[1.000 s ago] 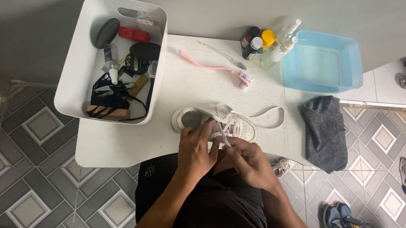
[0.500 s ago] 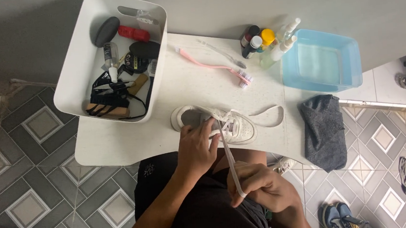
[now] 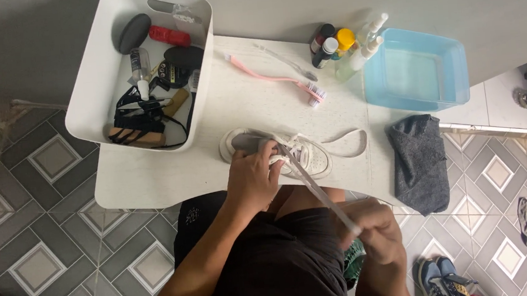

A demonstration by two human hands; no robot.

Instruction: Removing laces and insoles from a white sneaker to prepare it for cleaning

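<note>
A white sneaker [image 3: 306,153] lies on its side near the front edge of the white table [image 3: 153,175]. My left hand [image 3: 253,177] presses down on the shoe's heel and opening. My right hand [image 3: 373,227] is off the table, over my lap, closed on the end of a white shoelace [image 3: 317,191] that runs taut from the shoe's eyelets to my fingers. A loose loop of lace [image 3: 348,144] lies on the table to the right of the shoe.
A white bin [image 3: 99,86] of brushes and bottles stands at the back left. A pink toothbrush [image 3: 277,78], several small bottles [image 3: 340,45] and a blue basin [image 3: 417,70] are at the back. A grey cloth [image 3: 418,158] hangs over the right edge. Shoes lie on the tiled floor.
My right hand left the shoe and pulled back toward my lap, drawing the lace out long and taut. My left hand stayed on the sneaker.
</note>
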